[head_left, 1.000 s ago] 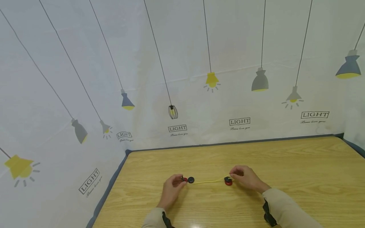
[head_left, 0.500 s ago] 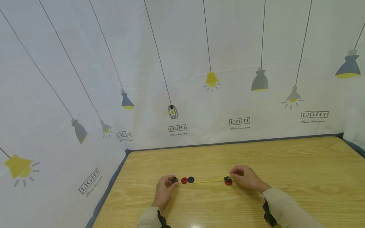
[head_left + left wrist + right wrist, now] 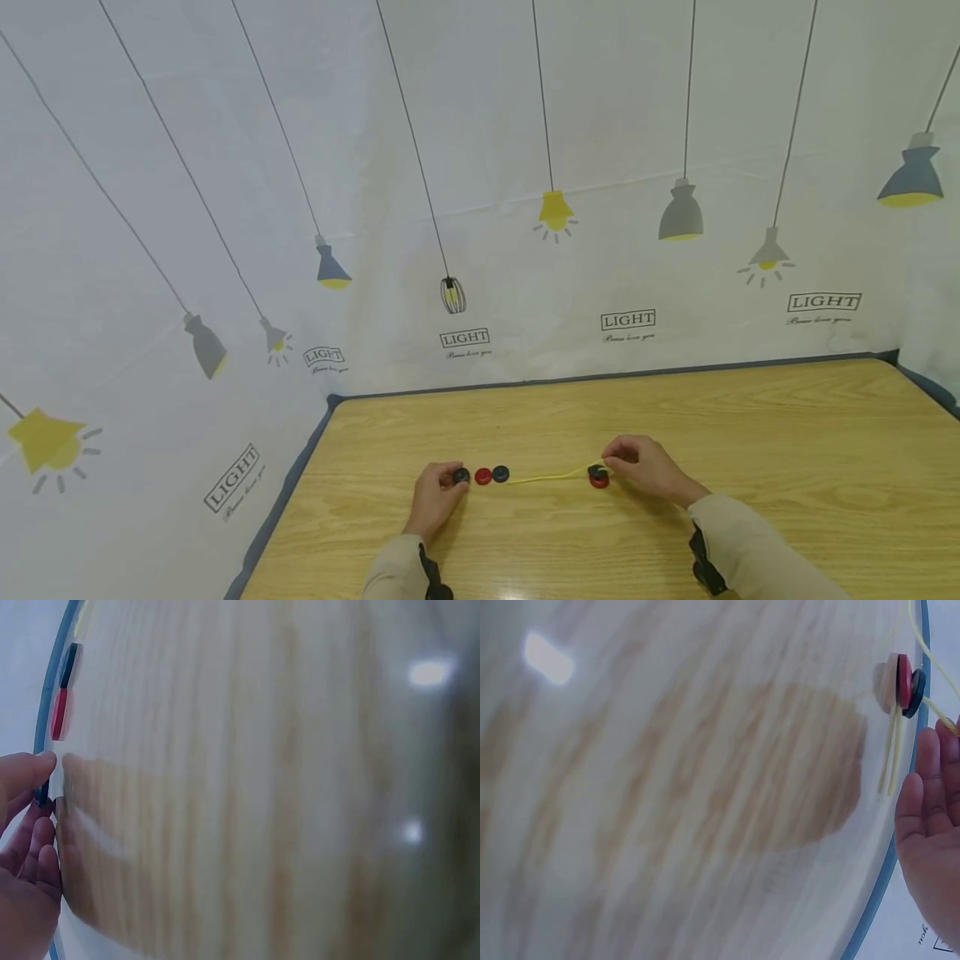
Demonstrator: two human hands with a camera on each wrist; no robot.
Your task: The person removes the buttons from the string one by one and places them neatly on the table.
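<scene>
My left hand (image 3: 435, 500) pinches a black button (image 3: 461, 475) between thumb and fingers, close over the table. Just right of it lie a red button (image 3: 483, 476) and another black button (image 3: 501, 473) in a row; the left wrist view shows these two edge-on. A yellow string (image 3: 547, 477) runs from beside them to my right hand (image 3: 648, 471), whose thumb and fingertips pinch it. Hanging on the string below those fingertips are a black button (image 3: 915, 694) and a red button (image 3: 904, 682), face to face, with loose string ends beneath them in the right wrist view.
The wood-grain table (image 3: 570, 550) has a blue-grey edge along its back and left sides. Behind it hangs a white wall cloth (image 3: 495, 250) printed with lamps. Both forearms wear beige sleeves (image 3: 750, 542) with dark straps at the wrists.
My left hand has moved left with the black button, uncovering the red button on the table, then shifted slightly back to the right. My right hand has stayed in place, pinching the string.
</scene>
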